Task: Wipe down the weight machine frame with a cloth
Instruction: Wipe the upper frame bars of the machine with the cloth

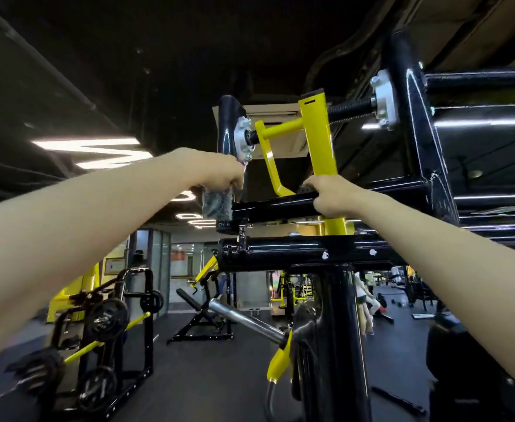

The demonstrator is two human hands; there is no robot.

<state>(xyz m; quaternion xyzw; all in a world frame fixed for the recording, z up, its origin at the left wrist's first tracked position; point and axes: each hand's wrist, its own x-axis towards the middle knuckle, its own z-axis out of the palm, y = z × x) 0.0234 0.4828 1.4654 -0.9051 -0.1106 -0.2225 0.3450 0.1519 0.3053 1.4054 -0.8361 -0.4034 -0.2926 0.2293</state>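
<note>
Cloth (216, 204) hanging lengthwise downward, pinched in left hand (216, 175); right hand (330, 197) curled around horizontal frame bar (274, 205).

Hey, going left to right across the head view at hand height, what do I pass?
Left hand gripping the cloth → yellow angled bracket → right hand gripping the black crossbar → silver bearing plate → black upright post.

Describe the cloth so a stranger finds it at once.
Find the black machine frame with the yellow lever arm. At the left end of the upper crossbar, the left hand holds the cloth: the only soft, mottled grey thing among glossy metal.
</note>
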